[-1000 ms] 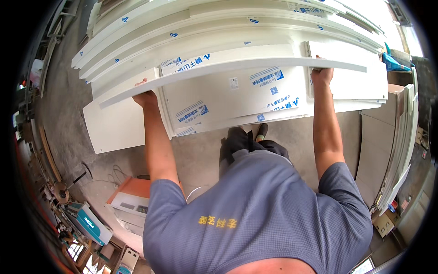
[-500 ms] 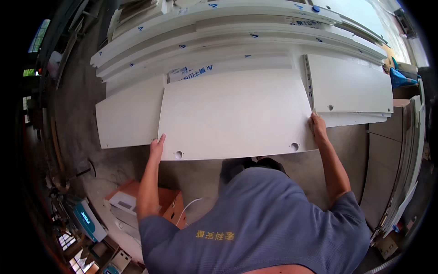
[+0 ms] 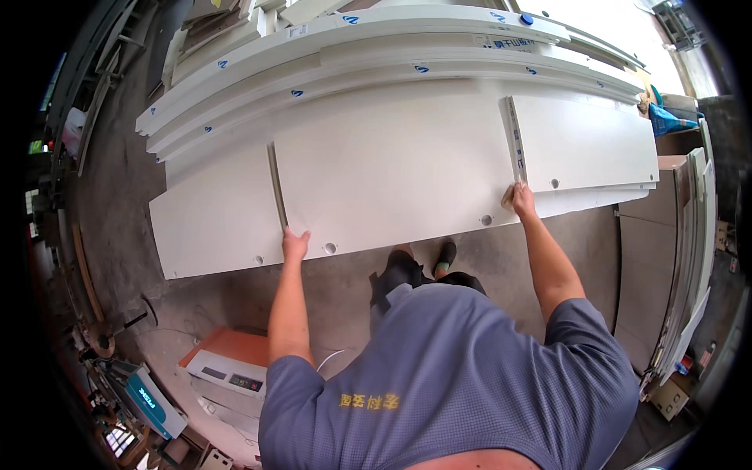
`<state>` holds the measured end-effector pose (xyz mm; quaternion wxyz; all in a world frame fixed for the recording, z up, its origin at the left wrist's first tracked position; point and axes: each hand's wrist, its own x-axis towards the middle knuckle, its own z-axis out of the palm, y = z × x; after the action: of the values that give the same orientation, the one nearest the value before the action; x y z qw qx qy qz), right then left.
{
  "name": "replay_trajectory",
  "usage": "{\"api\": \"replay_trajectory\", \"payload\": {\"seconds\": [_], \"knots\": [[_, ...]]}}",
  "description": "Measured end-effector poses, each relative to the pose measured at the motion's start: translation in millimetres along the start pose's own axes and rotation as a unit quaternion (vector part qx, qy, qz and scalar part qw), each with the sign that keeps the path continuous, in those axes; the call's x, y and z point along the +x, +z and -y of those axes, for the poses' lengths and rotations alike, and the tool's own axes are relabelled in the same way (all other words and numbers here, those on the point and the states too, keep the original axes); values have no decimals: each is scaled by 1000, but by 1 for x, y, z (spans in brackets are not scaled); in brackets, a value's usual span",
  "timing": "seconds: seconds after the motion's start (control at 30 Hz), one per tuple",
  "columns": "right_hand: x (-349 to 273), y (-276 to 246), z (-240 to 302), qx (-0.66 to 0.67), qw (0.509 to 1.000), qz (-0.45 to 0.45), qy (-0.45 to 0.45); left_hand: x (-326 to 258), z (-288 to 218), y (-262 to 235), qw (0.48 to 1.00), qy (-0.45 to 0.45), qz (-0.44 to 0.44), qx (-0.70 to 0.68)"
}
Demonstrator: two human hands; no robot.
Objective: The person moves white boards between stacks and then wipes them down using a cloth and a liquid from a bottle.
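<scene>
A large white panel (image 3: 392, 164) with round holes near its front edge lies across the stack in front of me. My left hand (image 3: 295, 244) grips its near left corner, thumb over the top face. At the near right corner my right hand (image 3: 522, 200) is closed on the edge. A small tan piece (image 3: 508, 197), too unclear to name, shows at its fingers. To the left is another white panel (image 3: 215, 211), with a dark gap along the seam. On the right lies a third white panel (image 3: 587, 145), raised on its edge side.
Long white boards (image 3: 352, 63) are stacked behind the panels. Upright boards (image 3: 650, 258) stand at the right. An orange and white machine (image 3: 227, 368) sits on the floor at the left, near a teal and white box (image 3: 149, 399). A blue bag (image 3: 670, 121) lies far right.
The middle panel has gone down and away from me, and its right end now sits farther off. My left hand has shifted right and my right hand slightly left, both still on the panel.
</scene>
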<state>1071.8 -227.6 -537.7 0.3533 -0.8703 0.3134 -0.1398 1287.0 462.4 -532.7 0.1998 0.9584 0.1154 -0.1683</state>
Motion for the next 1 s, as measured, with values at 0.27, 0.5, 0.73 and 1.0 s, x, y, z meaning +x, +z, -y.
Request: {"api": "replay_trajectory", "payload": {"seconds": [0.27, 0.5, 0.73, 1.0], "knots": [[-5, 15, -36, 73, 962, 73, 254, -1, -11, 5, 996, -49, -16, -69], [-14, 8, -74, 39, 981, 96, 165, 3, -13, -5, 999, -3, 14, -43], [-107, -97, -22, 438, 774, -91, 449, -71, -107, 71, 985, 70, -46, 153], [-370, -274, -51, 714, 522, -140, 446, -307, -380, 266, 867, 468, 12, 172]]}}
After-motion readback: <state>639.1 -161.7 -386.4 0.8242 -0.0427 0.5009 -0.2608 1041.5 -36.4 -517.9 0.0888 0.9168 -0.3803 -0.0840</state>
